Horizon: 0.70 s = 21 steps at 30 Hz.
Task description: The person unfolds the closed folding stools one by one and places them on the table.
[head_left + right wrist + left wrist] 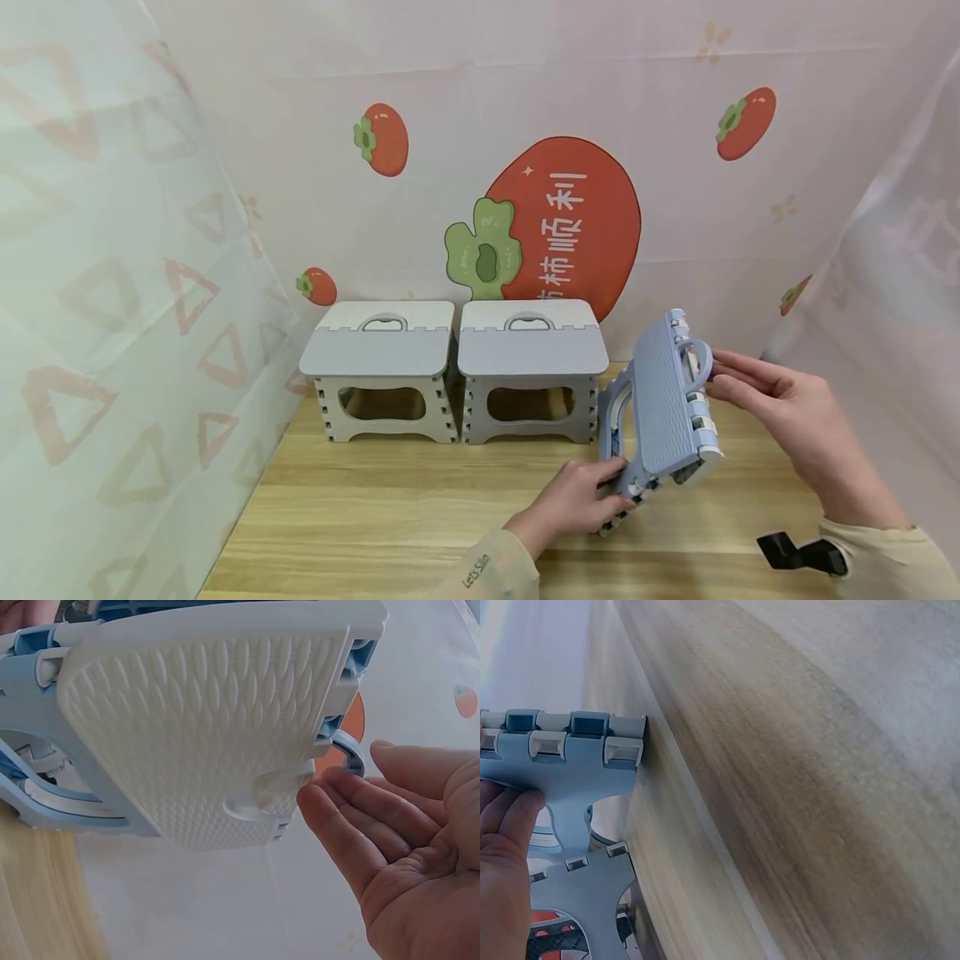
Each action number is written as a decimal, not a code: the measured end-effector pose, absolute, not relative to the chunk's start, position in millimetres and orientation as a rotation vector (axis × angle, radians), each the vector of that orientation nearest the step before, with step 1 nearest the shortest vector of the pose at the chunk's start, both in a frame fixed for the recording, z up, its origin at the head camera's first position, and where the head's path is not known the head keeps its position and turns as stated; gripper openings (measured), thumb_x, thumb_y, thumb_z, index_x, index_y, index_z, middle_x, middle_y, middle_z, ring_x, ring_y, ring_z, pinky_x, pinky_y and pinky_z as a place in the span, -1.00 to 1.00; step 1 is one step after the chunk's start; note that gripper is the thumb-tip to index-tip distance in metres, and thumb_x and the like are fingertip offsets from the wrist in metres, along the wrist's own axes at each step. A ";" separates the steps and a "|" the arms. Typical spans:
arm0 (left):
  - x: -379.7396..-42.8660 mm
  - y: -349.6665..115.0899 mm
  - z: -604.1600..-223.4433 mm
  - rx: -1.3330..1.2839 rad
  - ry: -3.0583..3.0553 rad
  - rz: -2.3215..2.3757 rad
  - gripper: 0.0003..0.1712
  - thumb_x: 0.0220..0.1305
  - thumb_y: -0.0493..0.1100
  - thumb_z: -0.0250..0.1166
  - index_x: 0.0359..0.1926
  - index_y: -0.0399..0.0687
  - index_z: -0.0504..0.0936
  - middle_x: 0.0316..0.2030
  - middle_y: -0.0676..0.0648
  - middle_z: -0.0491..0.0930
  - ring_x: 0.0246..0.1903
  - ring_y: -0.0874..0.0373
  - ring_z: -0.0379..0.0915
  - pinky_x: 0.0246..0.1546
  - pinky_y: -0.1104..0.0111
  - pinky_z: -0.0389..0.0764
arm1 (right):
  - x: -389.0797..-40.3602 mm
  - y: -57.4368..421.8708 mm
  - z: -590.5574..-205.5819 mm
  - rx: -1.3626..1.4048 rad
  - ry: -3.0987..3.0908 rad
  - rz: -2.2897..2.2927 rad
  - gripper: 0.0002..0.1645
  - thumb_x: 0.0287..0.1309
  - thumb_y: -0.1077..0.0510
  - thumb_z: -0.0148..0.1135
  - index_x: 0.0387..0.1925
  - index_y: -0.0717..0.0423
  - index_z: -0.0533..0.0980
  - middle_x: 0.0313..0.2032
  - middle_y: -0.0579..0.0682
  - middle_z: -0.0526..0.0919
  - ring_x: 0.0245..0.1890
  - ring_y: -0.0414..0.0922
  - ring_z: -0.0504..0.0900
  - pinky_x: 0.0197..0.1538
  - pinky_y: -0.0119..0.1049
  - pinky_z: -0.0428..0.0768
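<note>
The blue-and-white folding stool is pinched at its leg by the left hand, its handle perhaps touched by the straight-fingered right hand.

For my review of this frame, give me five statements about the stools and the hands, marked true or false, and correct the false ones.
1. Two grey-and-white plastic folding stools stand side by side on the wood-grain table. True.
2. The left hand grips the blue-and-white plastic folding stool by its leg part. True.
3. The right hand rests on a grey-and-white stool. False: it is at the blue-and-white stool's curved loop handle.
4. The blue-and-white stool stands level on its feet. False: it is tilted.
5. The white backdrop bears printed red fruit. True.
</note>
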State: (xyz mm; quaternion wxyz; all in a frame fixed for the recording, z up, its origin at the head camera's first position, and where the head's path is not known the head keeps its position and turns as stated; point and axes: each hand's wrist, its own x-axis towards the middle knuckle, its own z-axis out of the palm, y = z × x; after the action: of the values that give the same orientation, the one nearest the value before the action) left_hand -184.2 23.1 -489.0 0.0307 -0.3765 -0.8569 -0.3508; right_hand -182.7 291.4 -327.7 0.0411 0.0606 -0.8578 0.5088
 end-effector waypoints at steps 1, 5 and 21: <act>-183.9 22.6 -489.5 -1.157 -2.637 -1.086 -0.64 0.40 0.03 0.36 0.14 0.09 0.58 -0.03 0.13 0.75 0.00 0.46 0.60 -0.03 0.68 0.56 | -182.3 290.4 -328.6 0.198 -2.616 1.564 -0.34 0.37 0.03 0.33 0.41 0.17 0.43 0.00 -0.36 0.74 -0.01 -0.50 0.66 -0.07 -0.69 0.54; -183.4 21.1 -490.6 -1.142 -2.635 -1.095 -0.61 0.40 0.04 0.36 0.17 0.08 0.58 0.01 0.11 0.74 0.05 0.44 0.58 0.01 0.66 0.57 | -179.6 287.4 -332.4 0.271 -2.569 1.581 -0.41 0.39 0.10 0.31 0.38 0.16 0.46 0.04 -0.28 0.74 0.02 -0.46 0.67 -0.03 -0.67 0.56; -181.6 15.2 -489.2 -1.043 -2.749 -1.213 -0.35 0.38 0.08 0.36 0.41 0.04 0.49 0.20 -0.03 0.63 0.14 0.31 0.56 0.09 0.58 0.57 | -172.7 292.0 -360.7 0.299 -2.655 1.527 -0.42 0.44 0.04 0.25 0.40 0.11 0.45 0.14 -0.22 0.70 0.06 -0.50 0.63 -0.02 -0.67 0.55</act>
State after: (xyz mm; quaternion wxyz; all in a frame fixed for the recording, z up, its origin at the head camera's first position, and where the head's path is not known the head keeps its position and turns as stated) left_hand -181.6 15.2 -489.2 -0.0197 -0.3279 -0.8642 -0.3812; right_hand -172.7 292.0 -360.7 0.0323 0.0972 -0.8623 0.4958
